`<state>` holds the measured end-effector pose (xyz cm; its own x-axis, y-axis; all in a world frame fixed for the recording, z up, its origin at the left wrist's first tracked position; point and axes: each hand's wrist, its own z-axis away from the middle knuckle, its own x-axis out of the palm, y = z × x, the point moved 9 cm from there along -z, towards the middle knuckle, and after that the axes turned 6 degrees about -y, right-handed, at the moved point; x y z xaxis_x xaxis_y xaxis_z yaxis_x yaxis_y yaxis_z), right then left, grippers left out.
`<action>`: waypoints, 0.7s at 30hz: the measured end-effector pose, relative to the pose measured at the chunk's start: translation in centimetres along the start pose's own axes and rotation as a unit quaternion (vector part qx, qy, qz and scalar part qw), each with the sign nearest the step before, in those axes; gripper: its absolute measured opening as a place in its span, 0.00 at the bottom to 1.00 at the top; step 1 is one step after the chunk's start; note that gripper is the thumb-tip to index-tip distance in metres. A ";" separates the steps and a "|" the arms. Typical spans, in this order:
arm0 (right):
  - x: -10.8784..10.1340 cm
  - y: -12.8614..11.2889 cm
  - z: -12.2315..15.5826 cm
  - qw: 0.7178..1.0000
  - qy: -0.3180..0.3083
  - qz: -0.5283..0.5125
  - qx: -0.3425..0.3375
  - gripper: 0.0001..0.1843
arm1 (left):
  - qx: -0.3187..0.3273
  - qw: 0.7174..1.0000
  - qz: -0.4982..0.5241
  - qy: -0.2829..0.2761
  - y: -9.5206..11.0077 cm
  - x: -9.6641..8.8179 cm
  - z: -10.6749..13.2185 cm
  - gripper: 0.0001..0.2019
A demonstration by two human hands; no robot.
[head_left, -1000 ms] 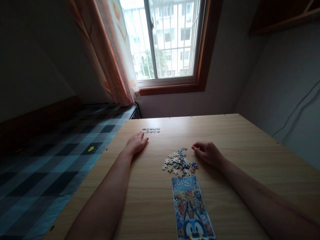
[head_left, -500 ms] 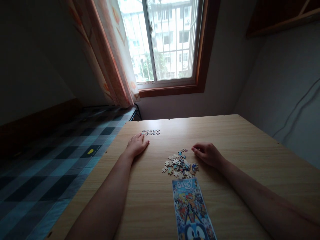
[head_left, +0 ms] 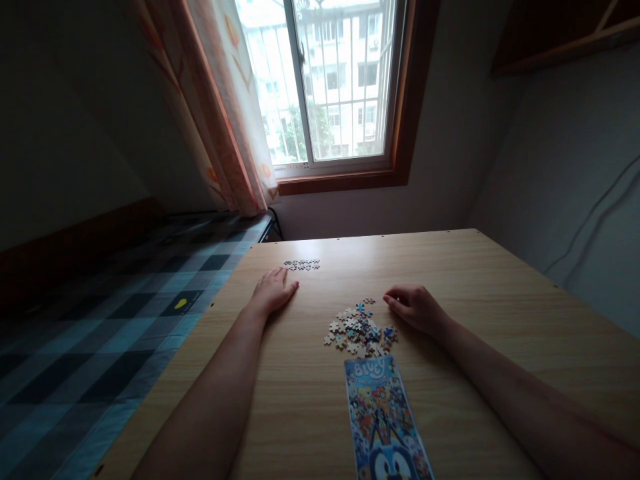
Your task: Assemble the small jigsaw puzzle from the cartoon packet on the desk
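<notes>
A heap of loose jigsaw pieces [head_left: 360,330] lies in the middle of the wooden table [head_left: 500,300]. My right hand [head_left: 415,308] rests just right of the heap with its fingers curled under; nothing shows in it. My left hand [head_left: 273,291] lies flat and open on the table, palm down. Just beyond its fingertips sits a short strip of joined pieces [head_left: 301,265]. A long blue picture sheet [head_left: 385,417] with cartoon figures lies below the heap, near me.
A bed with a blue checked cover [head_left: 100,333] stands against the table's left edge. Behind the table are a barred window [head_left: 335,87], a peach curtain [head_left: 225,120] and a wall on the right with a cable [head_left: 595,213].
The view tilted slightly between the earliest frame and now. Both hands stay where they were.
</notes>
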<state>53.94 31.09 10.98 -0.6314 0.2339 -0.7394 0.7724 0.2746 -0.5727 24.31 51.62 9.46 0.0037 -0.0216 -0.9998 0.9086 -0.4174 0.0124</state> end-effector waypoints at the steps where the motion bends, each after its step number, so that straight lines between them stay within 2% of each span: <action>1: 0.0 0.0 0.0 1.000 -0.002 0.000 0.002 0.13 | 0.000 1.000 0.001 -0.001 -0.1 0.1 -0.1 0.38; 21: 0.1 0.1 0.0 1.000 -0.008 0.002 0.007 0.13 | -0.010 1.000 -0.003 0.010 -0.2 0.2 -0.3 0.37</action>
<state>53.94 31.19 10.83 -0.6266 0.2212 -0.7473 0.7764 0.2610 -0.5737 24.27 51.95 9.26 0.0058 -0.0004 -1.0000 0.9167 -0.3996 0.0055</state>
